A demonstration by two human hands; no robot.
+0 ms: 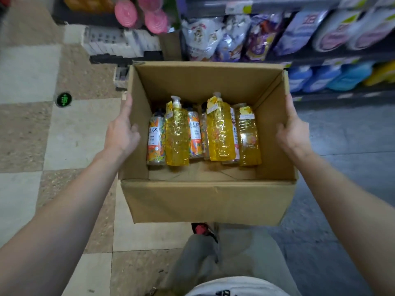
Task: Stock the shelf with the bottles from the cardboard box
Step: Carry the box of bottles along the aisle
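Box (205, 201): open-topped cardboard, held above the floor (25, 129), in front of the shelf (333, 94).

Left hand (123, 133): clamped on the left wall, fingers along the outside, thumb hooked over the rim.

Right hand (294, 131): clamped on the right wall in the same way.

Bottles (177, 133): inside the box, lying side by side on its bottom against the far wall. Several hold yellow liquid; others carry orange labels.

Shelf: stocked with pouches (230, 39).
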